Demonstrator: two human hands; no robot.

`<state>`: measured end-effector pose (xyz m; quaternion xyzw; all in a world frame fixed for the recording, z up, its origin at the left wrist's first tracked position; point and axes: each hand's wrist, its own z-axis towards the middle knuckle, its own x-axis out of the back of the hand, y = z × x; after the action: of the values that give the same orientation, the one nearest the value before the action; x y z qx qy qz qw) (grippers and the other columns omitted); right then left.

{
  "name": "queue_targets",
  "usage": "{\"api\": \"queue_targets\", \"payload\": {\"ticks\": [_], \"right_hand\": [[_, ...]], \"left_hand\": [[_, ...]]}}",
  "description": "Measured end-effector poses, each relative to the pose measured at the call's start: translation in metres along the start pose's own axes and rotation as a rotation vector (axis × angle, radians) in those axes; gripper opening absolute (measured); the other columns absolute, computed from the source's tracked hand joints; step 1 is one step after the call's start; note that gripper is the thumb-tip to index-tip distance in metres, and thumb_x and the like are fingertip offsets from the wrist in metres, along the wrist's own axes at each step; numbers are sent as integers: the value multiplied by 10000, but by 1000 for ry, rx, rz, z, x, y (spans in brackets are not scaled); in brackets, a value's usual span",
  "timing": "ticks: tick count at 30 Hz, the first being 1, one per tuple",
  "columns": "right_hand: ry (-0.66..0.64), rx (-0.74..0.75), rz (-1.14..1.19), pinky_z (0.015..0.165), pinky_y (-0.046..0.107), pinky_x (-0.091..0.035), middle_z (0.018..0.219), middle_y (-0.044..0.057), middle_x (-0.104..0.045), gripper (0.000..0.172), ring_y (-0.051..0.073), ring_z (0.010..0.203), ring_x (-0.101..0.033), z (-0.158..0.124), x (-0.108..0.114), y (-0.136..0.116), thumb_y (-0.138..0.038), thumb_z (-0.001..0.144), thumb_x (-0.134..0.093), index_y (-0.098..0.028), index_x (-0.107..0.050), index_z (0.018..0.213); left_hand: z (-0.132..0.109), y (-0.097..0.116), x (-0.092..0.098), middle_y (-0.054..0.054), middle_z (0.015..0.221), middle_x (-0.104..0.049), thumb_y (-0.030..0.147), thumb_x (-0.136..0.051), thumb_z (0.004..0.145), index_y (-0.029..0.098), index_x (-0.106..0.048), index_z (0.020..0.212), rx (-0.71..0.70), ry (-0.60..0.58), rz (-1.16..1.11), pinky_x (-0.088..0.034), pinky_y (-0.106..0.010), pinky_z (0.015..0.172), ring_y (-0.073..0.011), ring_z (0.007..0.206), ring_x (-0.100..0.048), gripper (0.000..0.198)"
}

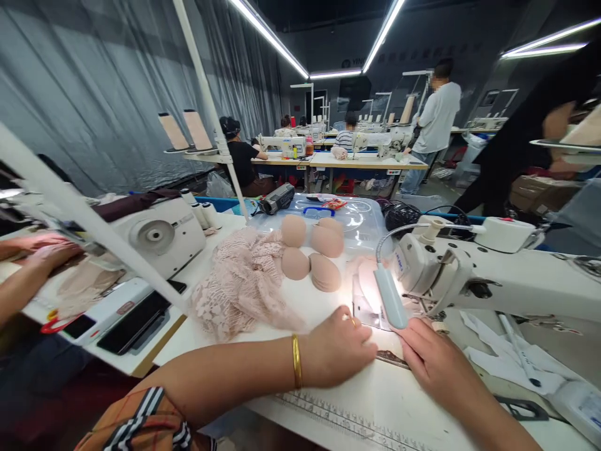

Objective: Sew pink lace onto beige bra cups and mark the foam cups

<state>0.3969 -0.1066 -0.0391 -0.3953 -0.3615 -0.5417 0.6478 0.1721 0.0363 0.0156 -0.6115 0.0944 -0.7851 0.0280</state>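
My left hand [340,351] is closed at the front left of the sewing machine's needle plate [370,316], fingers curled under; what they may hold is hidden. My right hand [436,357] lies to the right of the plate, fingers stretched towards the needle area, tips partly behind the grey lamp [390,297]. Pale pink fabric [369,282] lies brightly lit on the bed of the white sewing machine [507,269]. Several beige foam bra cups [325,274] lie in stacks beyond my left hand. A heap of pink lace [239,282] spreads to their left.
A clear plastic box lid [361,219] lies behind the cups. A ruler tape [347,426] runs along the front edge. White scraps [511,357] lie at right. On the left, a co-worker's hands [51,250] rest by another machine [159,235], near a phone [134,322].
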Motion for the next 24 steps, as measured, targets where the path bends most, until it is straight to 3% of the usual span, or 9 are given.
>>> {"api": "queue_targets", "payload": {"ticks": [3,5,8,11,14,18,19,21,24], "right_hand": [[84,146,0,714,368,-462,933,40,-693,243,211,754,-657,-10,-8,11,-189,1028,-441,-246,-626,1175],[150,238,17,839,382,-458,985,49,-717,243,232,889,-693,-13,-17,18,-215,1016,-479,-236,-635,1201],[221,258,91,905,404,-462,990,61,-731,241,258,920,-691,-11,-27,19,-264,1007,-500,-237,-651,1192],[248,264,186,803,388,-520,957,50,-750,200,253,850,-708,-4,-21,3,-276,990,-542,-276,-682,1132],[140,200,339,760,378,-584,1032,42,-778,200,264,886,-745,0,-3,-32,-310,979,-617,-336,-711,1154],[-106,-176,702,779,395,-623,1340,105,-718,516,323,1075,-728,6,18,-97,-527,926,-709,-326,-632,1395],[-149,-281,808,729,377,-618,1331,109,-716,547,315,1043,-727,9,21,-112,-587,917,-697,-318,-628,1388],[-191,-419,1015,733,347,-583,1184,84,-732,440,280,1000,-691,16,27,-132,-632,954,-631,-292,-672,1229],[-178,-510,1181,742,317,-508,888,18,-654,406,216,838,-595,25,35,-139,-653,971,-608,-253,-677,967]], "left_hand": [[-42,28,23,-38,965,-696,206,-632,932,185,-644,998,-4,-66,-51,-394,-421,803,-195,801,-615,71],[-71,32,33,-53,1094,-725,245,-607,962,193,-642,1113,118,-74,-53,-411,-424,871,-201,877,-637,164],[-111,17,40,-121,1355,-669,235,-576,982,192,-591,1317,436,-25,27,-399,-449,1002,-267,1143,-627,338],[-135,-3,40,-127,1201,-708,101,-545,956,180,-670,1102,656,-61,52,-416,-470,999,-283,1082,-639,209],[-132,-6,45,-87,955,-708,139,-506,1000,176,-631,881,662,31,-139,-469,-418,897,-234,895,-637,177],[-99,17,61,-101,1106,-687,272,-590,983,203,-584,914,622,410,-617,-500,-369,905,-230,1053,-628,98],[-90,23,66,-108,1182,-674,274,-619,955,209,-566,896,621,446,-754,-499,-366,913,-237,1111,-620,103],[-74,29,71,-99,1200,-666,284,-650,912,212,-514,832,654,452,-1012,-490,-351,879,-236,1112,-615,173],[-61,29,69,2,832,-579,332,-695,872,217,-436,766,767,428,-1294,-428,-296,735,-154,801,-537,303]]}}
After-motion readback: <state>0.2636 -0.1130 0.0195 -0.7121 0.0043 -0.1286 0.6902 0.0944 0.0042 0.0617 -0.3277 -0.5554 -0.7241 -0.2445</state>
